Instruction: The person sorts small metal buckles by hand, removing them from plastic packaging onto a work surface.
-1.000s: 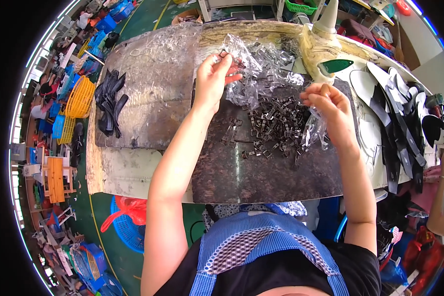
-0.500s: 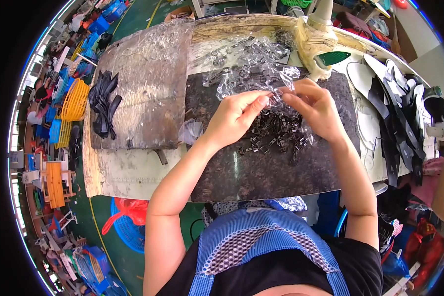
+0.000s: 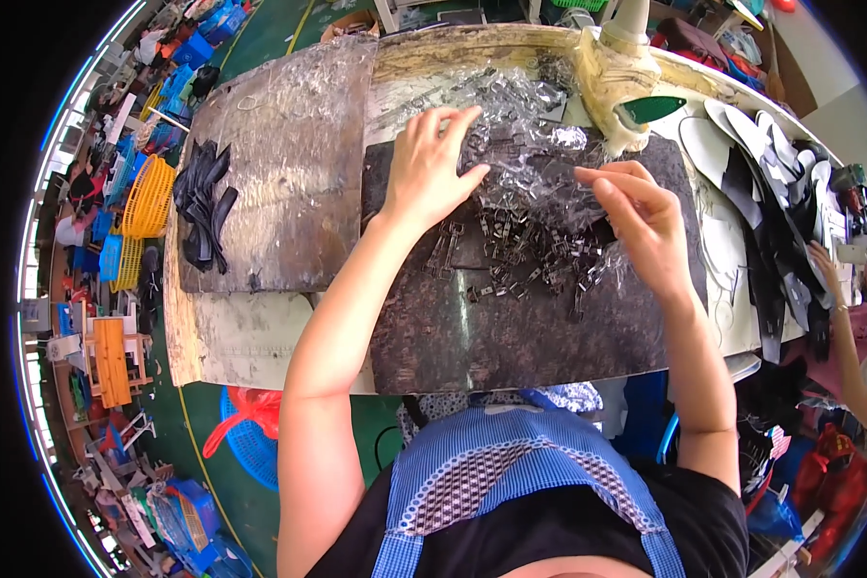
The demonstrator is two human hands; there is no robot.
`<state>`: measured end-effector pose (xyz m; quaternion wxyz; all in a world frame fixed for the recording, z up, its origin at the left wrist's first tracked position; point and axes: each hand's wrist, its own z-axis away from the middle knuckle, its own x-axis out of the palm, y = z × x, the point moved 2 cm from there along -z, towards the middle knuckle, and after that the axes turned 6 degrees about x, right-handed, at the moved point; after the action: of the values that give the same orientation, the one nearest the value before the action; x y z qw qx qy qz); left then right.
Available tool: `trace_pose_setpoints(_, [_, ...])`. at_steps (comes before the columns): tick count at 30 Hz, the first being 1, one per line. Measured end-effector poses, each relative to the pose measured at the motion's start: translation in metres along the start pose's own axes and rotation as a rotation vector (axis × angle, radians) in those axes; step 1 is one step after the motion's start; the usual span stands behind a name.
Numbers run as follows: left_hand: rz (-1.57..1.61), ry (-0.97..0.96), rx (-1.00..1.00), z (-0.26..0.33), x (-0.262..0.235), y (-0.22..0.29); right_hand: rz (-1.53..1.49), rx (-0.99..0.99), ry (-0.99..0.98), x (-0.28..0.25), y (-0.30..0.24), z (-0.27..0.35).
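My left hand point(image 3: 432, 173) is open, thumb and fingers apart, just left of a crumpled heap of clear plastic point(image 3: 515, 120). A pinch closes my right hand point(image 3: 647, 220) on the edge of a clear plastic bag point(image 3: 554, 178), which spreads leftward from the fingertips. Small dark metal buckles point(image 3: 549, 252) lie loose under and in front of the bag, on a dark worn board point(image 3: 511, 337). Some buckles are hidden beneath the plastic, so I cannot tell whether any are inside the bag.
Left of the dark board lies a brown board point(image 3: 279, 173) with a bundle of black straps point(image 3: 202, 207). A cream machine post with a green oval piece point(image 3: 653, 109) stands behind my right hand. White and black shoe parts point(image 3: 766, 212) pile up at right, near another person's arm point(image 3: 843, 337).
My left hand has let go, opened and moved up and left. My right hand has shifted slightly right and down, drawing the bag out. More buckles show at the pile's left side.
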<state>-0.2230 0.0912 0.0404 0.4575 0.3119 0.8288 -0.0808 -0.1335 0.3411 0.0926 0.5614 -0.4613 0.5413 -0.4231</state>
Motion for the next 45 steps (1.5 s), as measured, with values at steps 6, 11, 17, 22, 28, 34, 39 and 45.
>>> trace_pose_setpoints(6, [0.281,0.096,-0.144,-0.013,0.006,-0.005,-0.009,-0.104,0.07,-0.016,0.012,-0.006])
trace_pose_setpoints(11, [1.141,0.231,-0.538,-0.013,-0.012,-0.005,-0.173,0.0,0.125,-0.015,0.006,-0.009])
trace_pose_setpoints(17, [1.512,0.244,-0.57,-0.005,-0.018,0.028,-0.306,0.242,0.023,0.01,0.018,-0.027])
trace_pose_setpoints(22, [1.322,0.079,-0.304,-0.004,-0.024,0.052,-0.124,0.147,-0.027,0.008,0.01,-0.032])
trace_pose_setpoints(28, [1.102,-0.004,-0.196,-0.004,-0.033,0.058,-0.158,0.114,0.076,0.001,0.005,-0.019])
trace_pose_setpoints(34, [1.106,-0.047,-0.202,-0.014,-0.038,0.065,-0.075,-0.02,0.145,-0.001,-0.011,-0.014])
trace_pose_setpoints(39, [1.079,-0.062,-0.102,-0.025,-0.044,0.07,0.186,-0.037,0.022,0.0,-0.006,-0.019])
trace_pose_setpoints(45, [0.985,0.135,-0.182,-0.024,-0.051,0.023,-0.172,-0.05,0.268,-0.027,-0.022,-0.002])
